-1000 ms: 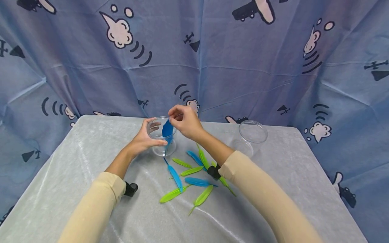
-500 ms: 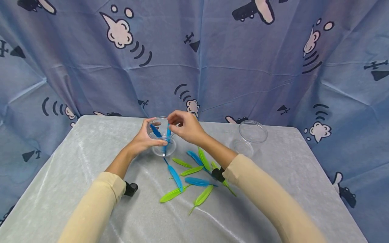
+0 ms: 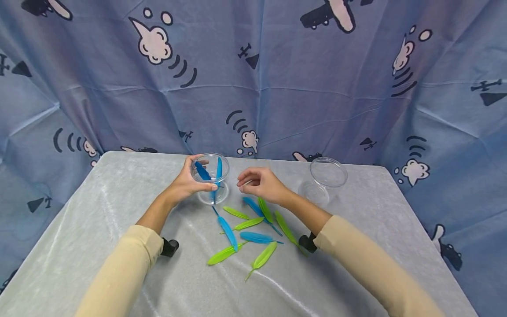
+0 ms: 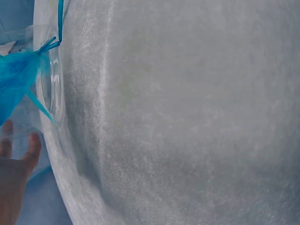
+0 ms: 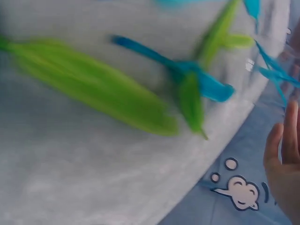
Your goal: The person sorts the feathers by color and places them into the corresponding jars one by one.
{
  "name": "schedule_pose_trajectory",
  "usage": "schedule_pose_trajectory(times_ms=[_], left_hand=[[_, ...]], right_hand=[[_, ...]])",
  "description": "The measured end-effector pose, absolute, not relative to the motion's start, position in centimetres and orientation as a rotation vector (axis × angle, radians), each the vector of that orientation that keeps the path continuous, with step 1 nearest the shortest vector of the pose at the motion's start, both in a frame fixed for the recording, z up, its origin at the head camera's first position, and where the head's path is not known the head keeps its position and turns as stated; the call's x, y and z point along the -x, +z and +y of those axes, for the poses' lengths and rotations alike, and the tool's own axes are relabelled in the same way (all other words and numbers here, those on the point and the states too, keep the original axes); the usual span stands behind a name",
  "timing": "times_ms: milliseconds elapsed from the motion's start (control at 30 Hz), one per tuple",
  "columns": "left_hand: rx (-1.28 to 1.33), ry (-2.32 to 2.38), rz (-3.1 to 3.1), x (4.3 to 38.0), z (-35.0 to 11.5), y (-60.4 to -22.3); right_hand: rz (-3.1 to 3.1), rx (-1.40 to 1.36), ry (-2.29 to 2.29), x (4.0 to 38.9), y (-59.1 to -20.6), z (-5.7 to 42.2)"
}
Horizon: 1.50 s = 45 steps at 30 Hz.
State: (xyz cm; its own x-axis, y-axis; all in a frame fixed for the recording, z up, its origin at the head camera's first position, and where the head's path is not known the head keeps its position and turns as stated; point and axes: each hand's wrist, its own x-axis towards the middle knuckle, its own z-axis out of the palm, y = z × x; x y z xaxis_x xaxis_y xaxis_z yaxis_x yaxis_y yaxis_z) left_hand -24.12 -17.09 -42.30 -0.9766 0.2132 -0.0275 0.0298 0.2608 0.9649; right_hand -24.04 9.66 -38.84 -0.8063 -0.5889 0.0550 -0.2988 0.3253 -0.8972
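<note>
My left hand (image 3: 186, 180) grips a clear plastic jar (image 3: 206, 203) round its side, thumb across the front. Inside the jar stand blue feathers (image 3: 219, 169), leaning against the wall; the left wrist view shows them as a blue clump (image 4: 18, 77) above the jar's base. To the right of the jar hovers my right hand (image 3: 263, 185), fingers loosely bent, with nothing seen between them. Below it on the cloth lie several green feathers (image 3: 264, 255) and blue feathers (image 3: 256, 237). A green feather (image 5: 93, 89) is large and blurred in the right wrist view.
A second clear jar (image 3: 329, 186) stands at the back right of the grey cloth-covered table (image 3: 158, 281). Behind the far edge hangs a blue patterned curtain (image 3: 222, 53). A black wrist camera (image 3: 169, 248) sits on the left wrist.
My right hand has let go of a blue feather inside the jar and moved right and down, away from the rim. The left hand keeps its hold on the jar.
</note>
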Motion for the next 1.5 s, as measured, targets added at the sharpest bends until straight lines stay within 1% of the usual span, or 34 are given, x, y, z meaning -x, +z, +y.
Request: schedule_pose_trajectory(times_ms=[400, 733, 1000, 1500], left_hand=[[-0.249, 1.807, 2.378, 24.1, -17.3, -42.4], [-0.231, 1.791, 2.379, 24.1, -17.2, -42.4], [-0.234, 1.778, 2.388, 24.2, -17.3, -42.4], [-0.229, 1.778, 2.389, 24.1, -17.2, -42.4]], right_hand=[[1.934, 0.905, -1.2, 21.4, -41.5, 11.0], [1.865, 0.85, -1.167, 20.7, -42.5, 11.5], [1.855, 0.874, -1.141, 20.5, -43.2, 11.5], [1.971, 0.931, -1.055, 20.0, -43.2, 10.9]])
